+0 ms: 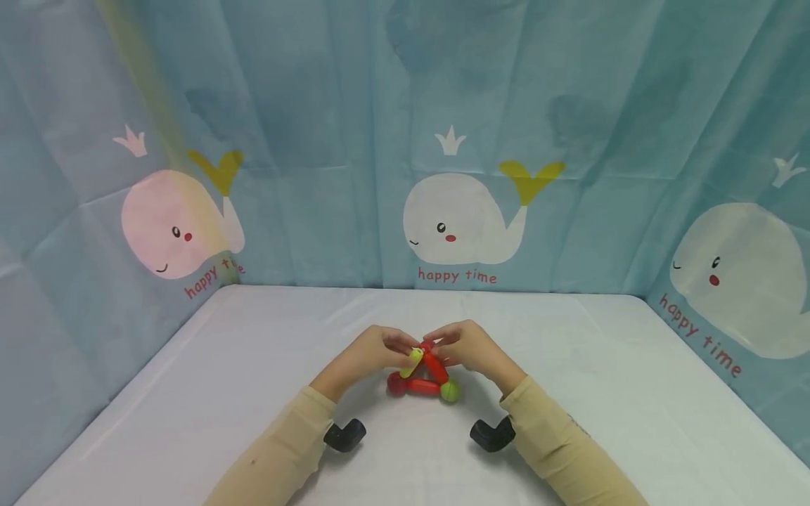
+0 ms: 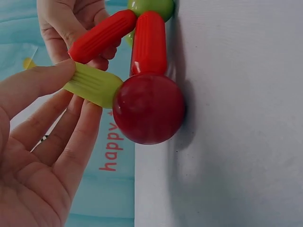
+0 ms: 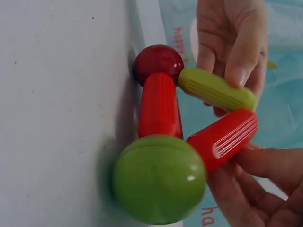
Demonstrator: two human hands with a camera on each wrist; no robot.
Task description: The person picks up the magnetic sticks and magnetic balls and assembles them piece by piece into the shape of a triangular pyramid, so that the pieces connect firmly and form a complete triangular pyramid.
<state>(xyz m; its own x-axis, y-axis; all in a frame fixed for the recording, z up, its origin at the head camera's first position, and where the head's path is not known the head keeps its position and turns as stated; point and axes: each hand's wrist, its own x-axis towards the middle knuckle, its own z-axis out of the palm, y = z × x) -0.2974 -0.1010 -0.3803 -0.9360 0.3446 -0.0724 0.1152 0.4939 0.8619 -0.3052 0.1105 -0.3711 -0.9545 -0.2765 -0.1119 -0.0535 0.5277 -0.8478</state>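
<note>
A triangle of toy rods and balls stands on the white table between both hands. Its base is a red rod [image 1: 422,386] joining a dark red ball [image 1: 396,384] on the left to a green ball [image 1: 450,391] on the right. My left hand [image 1: 382,350] pinches the yellow-green rod [image 2: 93,84] that slants up from the dark red ball. With its fingertips my right hand [image 1: 467,346] holds the other red rod [image 3: 227,138], which slants up from the green ball. These two rods' upper ends come close together. Something dark red at the peak is partly hidden by fingers.
The white tabletop [image 1: 190,407] spreads around the hands. A blue curtain [image 1: 304,211] with printed whales hangs behind and at both sides. Black angled pieces [image 1: 344,436] sit by both wrists.
</note>
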